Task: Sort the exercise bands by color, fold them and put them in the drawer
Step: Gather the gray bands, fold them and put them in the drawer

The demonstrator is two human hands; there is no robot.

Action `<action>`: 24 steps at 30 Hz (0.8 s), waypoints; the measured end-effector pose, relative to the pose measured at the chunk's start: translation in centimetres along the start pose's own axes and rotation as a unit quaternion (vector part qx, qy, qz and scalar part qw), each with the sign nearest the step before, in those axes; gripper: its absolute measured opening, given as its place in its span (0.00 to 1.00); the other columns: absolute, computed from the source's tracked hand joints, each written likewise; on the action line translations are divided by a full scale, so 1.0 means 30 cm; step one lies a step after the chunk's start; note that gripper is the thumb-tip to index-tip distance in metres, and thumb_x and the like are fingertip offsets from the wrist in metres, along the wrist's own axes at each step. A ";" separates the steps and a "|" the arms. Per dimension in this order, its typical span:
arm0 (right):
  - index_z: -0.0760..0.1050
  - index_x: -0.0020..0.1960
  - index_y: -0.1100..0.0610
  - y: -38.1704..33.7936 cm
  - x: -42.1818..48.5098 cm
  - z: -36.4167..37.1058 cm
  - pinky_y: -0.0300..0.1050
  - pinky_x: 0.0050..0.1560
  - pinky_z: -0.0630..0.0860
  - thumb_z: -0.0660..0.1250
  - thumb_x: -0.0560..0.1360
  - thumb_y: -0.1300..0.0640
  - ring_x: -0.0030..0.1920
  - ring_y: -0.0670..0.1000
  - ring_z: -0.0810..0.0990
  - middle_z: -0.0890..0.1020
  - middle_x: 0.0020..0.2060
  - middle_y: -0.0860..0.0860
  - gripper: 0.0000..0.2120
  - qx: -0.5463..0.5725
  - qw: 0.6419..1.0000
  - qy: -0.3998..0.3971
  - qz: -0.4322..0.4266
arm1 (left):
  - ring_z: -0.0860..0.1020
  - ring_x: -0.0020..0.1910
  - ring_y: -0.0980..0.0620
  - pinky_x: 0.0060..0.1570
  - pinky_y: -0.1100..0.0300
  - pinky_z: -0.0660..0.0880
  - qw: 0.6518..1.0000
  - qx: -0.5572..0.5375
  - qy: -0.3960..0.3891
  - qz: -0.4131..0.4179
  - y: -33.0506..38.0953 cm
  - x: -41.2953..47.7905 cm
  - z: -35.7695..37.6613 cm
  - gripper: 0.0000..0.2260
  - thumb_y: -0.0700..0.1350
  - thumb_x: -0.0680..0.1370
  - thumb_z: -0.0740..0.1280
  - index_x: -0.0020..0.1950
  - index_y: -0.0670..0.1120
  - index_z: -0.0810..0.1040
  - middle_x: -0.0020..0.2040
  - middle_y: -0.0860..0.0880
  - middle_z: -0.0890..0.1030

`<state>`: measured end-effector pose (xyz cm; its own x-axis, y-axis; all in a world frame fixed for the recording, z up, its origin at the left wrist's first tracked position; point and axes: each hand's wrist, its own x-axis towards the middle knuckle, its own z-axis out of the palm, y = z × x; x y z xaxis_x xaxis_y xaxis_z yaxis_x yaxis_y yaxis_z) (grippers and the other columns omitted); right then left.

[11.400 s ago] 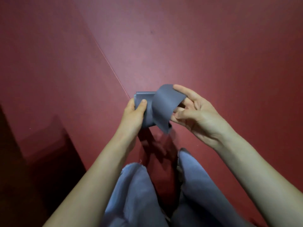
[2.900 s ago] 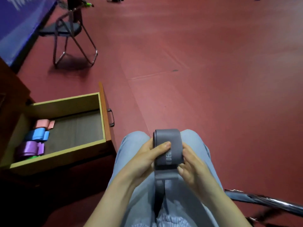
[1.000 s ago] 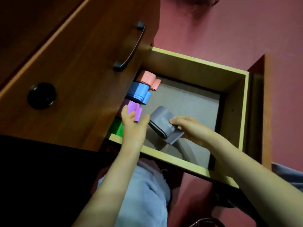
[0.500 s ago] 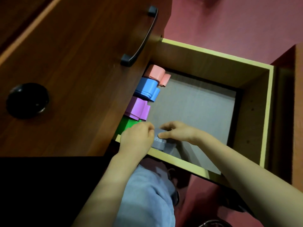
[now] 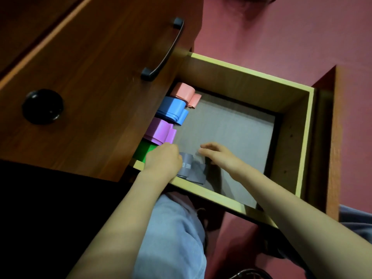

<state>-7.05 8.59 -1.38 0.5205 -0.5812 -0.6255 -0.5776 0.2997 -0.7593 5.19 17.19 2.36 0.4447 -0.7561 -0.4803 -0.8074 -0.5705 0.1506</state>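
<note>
While both hands reach in, left hand (image 5: 164, 159) grip on grey band (image 5: 191, 171), right hand (image 5: 217, 156) released, drawer (image 5: 302, 137) wall close.

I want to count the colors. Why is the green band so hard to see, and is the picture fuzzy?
Head view: the green band sits in shadow under the desk front, partly behind the left hand; the right hand looks a bit smeared at the fingertips; the pink band, blue band and purple band show clearly.

Dim, warm cast; bottom-left nearly black; hands (image 5: 217, 156) maybe motion-blurred; wide-angle edge warp.
</note>
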 end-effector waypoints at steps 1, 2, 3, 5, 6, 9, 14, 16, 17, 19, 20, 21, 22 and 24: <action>0.70 0.62 0.60 -0.005 -0.012 -0.020 0.32 0.43 0.68 0.62 0.76 0.56 0.51 0.46 0.72 0.74 0.52 0.51 0.16 0.002 1.000 0.007 -0.001 | 0.75 0.54 0.40 0.46 0.54 0.69 1.000 -0.007 0.005 -0.006 0.001 0.001 0.002 0.12 0.44 0.79 0.55 0.54 0.40 0.74 0.57 0.41 0.76; 0.71 0.62 0.61 -0.008 -0.018 -0.034 0.34 0.43 0.69 0.62 0.76 0.57 0.47 0.45 0.73 0.74 0.51 0.51 0.15 0.004 1.000 0.011 -0.001 | 0.75 0.54 0.39 0.45 0.55 0.68 1.000 -0.012 0.008 -0.011 0.001 0.002 0.005 0.12 0.44 0.79 0.55 0.54 0.40 0.74 0.56 0.41 0.77; 0.71 0.62 0.61 -0.009 -0.022 -0.045 0.35 0.43 0.69 0.61 0.77 0.58 0.44 0.43 0.73 0.75 0.49 0.50 0.15 0.003 1.000 0.013 -0.001 | 0.75 0.53 0.39 0.45 0.55 0.68 1.000 -0.017 0.009 -0.015 0.001 0.001 0.007 0.12 0.43 0.79 0.55 0.54 0.40 0.74 0.55 0.41 0.77; 0.72 0.61 0.62 -0.012 -0.036 -0.063 0.34 0.40 0.68 0.60 0.77 0.60 0.39 0.41 0.71 0.74 0.42 0.47 0.13 -0.002 1.000 0.014 0.000 | 0.75 0.53 0.39 0.44 0.56 0.68 0.999 -0.025 0.015 -0.016 0.005 -0.003 0.008 0.11 0.43 0.78 0.55 0.54 0.40 0.74 0.55 0.41 0.78; 0.72 0.60 0.62 -0.014 -0.041 -0.066 0.34 0.39 0.68 0.60 0.77 0.61 0.39 0.42 0.71 0.74 0.40 0.46 0.13 -0.004 1.000 0.017 0.001 | 0.76 0.53 0.39 0.44 0.55 0.69 0.999 -0.030 0.020 -0.017 0.006 -0.004 0.007 0.11 0.43 0.78 0.55 0.54 0.40 0.74 0.55 0.41 0.78; 0.72 0.59 0.63 -0.020 -0.081 -0.082 0.35 0.39 0.69 0.59 0.77 0.63 0.40 0.46 0.72 0.75 0.42 0.50 0.12 0.002 1.000 0.022 -0.013 | 0.76 0.51 0.39 0.44 0.54 0.70 0.997 -0.062 0.037 -0.015 0.021 -0.019 0.002 0.11 0.42 0.78 0.55 0.52 0.41 0.75 0.53 0.42 0.79; 0.75 0.54 0.60 -0.047 -0.200 -0.136 0.36 0.44 0.71 0.59 0.76 0.64 0.48 0.49 0.74 0.77 0.47 0.53 0.09 0.010 0.994 0.073 -0.086 | 0.76 0.50 0.41 0.50 0.50 0.73 0.978 -0.187 0.057 0.075 0.124 -0.088 -0.005 0.07 0.41 0.76 0.58 0.48 0.43 0.76 0.50 0.42 0.80; 0.76 0.52 0.56 -0.042 -0.268 -0.175 0.36 0.49 0.70 0.60 0.76 0.63 0.52 0.47 0.75 0.78 0.48 0.49 0.09 -0.043 0.982 0.117 -0.139 | 0.76 0.52 0.44 0.54 0.50 0.72 0.964 -0.220 0.046 0.141 0.202 -0.136 0.007 0.07 0.41 0.76 0.59 0.50 0.44 0.76 0.52 0.44 0.79; 0.75 0.52 0.54 -0.033 -0.310 -0.199 0.35 0.52 0.68 0.60 0.75 0.62 0.54 0.47 0.74 0.78 0.50 0.48 0.09 -0.093 0.971 0.146 -0.164 | 0.75 0.54 0.46 0.56 0.51 0.71 0.957 -0.231 0.040 0.172 0.246 -0.163 0.015 0.08 0.41 0.76 0.59 0.52 0.44 0.75 0.53 0.45 0.78; 0.74 0.58 0.55 0.002 -0.394 -0.249 0.37 0.62 0.61 0.62 0.74 0.61 0.63 0.48 0.68 0.75 0.57 0.50 0.13 -0.211 0.931 0.221 -0.201 | 0.72 0.59 0.49 0.60 0.52 0.69 0.947 -0.233 0.025 0.218 0.339 -0.219 0.032 0.11 0.43 0.77 0.59 0.59 0.45 0.73 0.59 0.47 0.75; 0.72 0.62 0.57 0.028 -0.435 -0.273 0.39 0.65 0.57 0.63 0.74 0.61 0.67 0.50 0.64 0.72 0.62 0.53 0.16 -0.253 0.911 0.257 -0.202 | 0.70 0.62 0.49 0.62 0.52 0.68 0.945 -0.225 0.017 0.236 0.383 -0.247 0.041 0.13 0.43 0.78 0.58 0.62 0.46 0.71 0.61 0.47 0.73; 0.68 0.65 0.59 0.056 -0.476 -0.298 0.41 0.67 0.55 0.64 0.74 0.62 0.71 0.53 0.60 0.67 0.67 0.56 0.20 -0.267 0.903 0.283 -0.185 | 0.68 0.64 0.48 0.63 0.51 0.66 0.943 -0.213 0.011 0.256 0.430 -0.277 0.050 0.15 0.44 0.78 0.58 0.64 0.46 0.69 0.63 0.47 0.71; 0.64 0.68 0.61 0.087 -0.513 -0.315 0.42 0.69 0.53 0.62 0.75 0.62 0.73 0.54 0.57 0.62 0.71 0.58 0.23 -0.250 0.907 0.299 -0.157 | 0.66 0.66 0.47 0.65 0.50 0.65 0.941 -0.194 0.006 0.276 0.475 -0.309 0.060 0.17 0.44 0.77 0.58 0.66 0.46 0.67 0.65 0.47 0.70; 0.58 0.71 0.61 0.150 -0.566 -0.329 0.43 0.71 0.54 0.59 0.77 0.63 0.73 0.54 0.57 0.57 0.73 0.58 0.24 -0.160 0.935 0.302 -0.094 | 0.64 0.68 0.46 0.66 0.50 0.63 0.941 -0.144 -0.006 0.307 0.544 -0.364 0.094 0.20 0.46 0.76 0.59 0.68 0.45 0.64 0.68 0.47 0.67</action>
<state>-24.70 12.33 7.59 0.2376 -0.9513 -0.1963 -0.7201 -0.0369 -0.6929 -13.94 17.02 7.63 -0.0763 -0.9689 -0.2355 -0.7720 -0.0921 0.6289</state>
